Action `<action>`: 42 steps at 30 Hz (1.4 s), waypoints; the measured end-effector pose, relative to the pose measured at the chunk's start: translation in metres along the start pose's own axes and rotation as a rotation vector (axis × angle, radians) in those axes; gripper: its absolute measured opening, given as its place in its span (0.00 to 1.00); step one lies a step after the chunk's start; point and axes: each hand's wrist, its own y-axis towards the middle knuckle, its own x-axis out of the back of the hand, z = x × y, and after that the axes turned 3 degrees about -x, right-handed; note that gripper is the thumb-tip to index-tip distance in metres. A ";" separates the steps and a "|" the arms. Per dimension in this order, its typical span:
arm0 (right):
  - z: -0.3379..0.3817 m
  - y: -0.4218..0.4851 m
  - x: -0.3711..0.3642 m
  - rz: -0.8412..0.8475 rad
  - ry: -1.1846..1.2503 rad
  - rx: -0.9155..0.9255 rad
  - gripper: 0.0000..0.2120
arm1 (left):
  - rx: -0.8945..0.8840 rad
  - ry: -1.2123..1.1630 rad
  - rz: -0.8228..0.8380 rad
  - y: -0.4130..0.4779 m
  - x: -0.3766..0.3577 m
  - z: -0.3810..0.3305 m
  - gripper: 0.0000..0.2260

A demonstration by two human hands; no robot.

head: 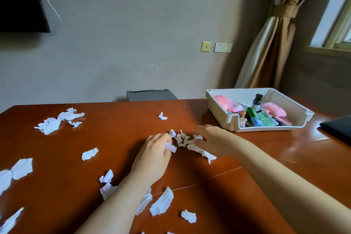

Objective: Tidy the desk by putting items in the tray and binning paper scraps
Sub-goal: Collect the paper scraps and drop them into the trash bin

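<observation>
Two bare hands are seen at the middle of a reddish-brown desk strewn with torn white paper. A small heap of scraps lies between them. One crumpled scrap is pinched in the curled fingers of the left hand. The right hand is laid on the heap's right side, fingers stretched out and close together, though blurred.

Ten loose scraps can be counted elsewhere on the desk: one far of the hands, one to their left, three at the near-left edge and five around the left forearm. Two more bits are cut off at the near edge. A second heap of crumpled paper lies far left; its pieces cannot be counted.

One white tray stands at the far right of the desk, just beyond the right hand. In it are two pink plush toys, one dark bottle standing upright, one green tube and smaller items too jumbled to count.

One dark flat object lies at the right edge. Behind the desk are seen one grey object, two wall plates, one tied brown curtain and one dark screen.
</observation>
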 end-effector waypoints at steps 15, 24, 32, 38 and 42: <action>0.020 0.010 -0.056 -0.481 -0.045 0.045 0.16 | 0.077 0.342 -0.018 0.001 -0.002 -0.004 0.18; 0.023 0.005 -0.054 -0.465 -0.005 0.078 0.09 | -0.019 0.170 0.003 0.006 -0.007 -0.007 0.12; 0.017 0.000 -0.054 -0.488 0.211 0.020 0.10 | -0.022 0.119 -0.030 0.004 -0.005 -0.005 0.11; 0.005 -0.015 -0.032 -0.545 0.414 0.003 0.07 | -0.031 0.030 0.000 0.008 0.009 -0.016 0.10; -0.001 -0.033 -0.007 -0.540 0.440 0.020 0.07 | -0.034 -0.015 0.032 0.013 0.020 -0.031 0.10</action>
